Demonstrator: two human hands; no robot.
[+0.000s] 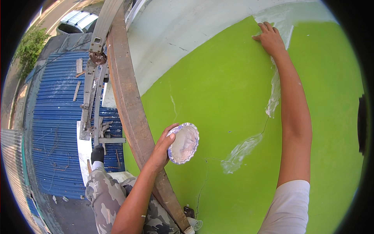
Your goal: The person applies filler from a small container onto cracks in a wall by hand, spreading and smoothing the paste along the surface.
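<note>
My left hand grips a small round bowl by its rim, thumb over the edge. The bowl has a scalloped, purple-and-white rim and a pale, paste-smeared inside. High on the right, my right hand lies against the green wall, its fingers apart on a patch of wet-looking white filler. No tool shows in that hand, though its palm side is hidden. Below it, a streak of white filler runs down along a crack, and another smeared patch covers the crack lower down.
A wooden plank slants beside my legs, next to a metal folding ladder. My foot is by the ladder. Far below at left lies a blue corrugated roof with wood scraps. A clear plastic cup sits near the plank's lower end.
</note>
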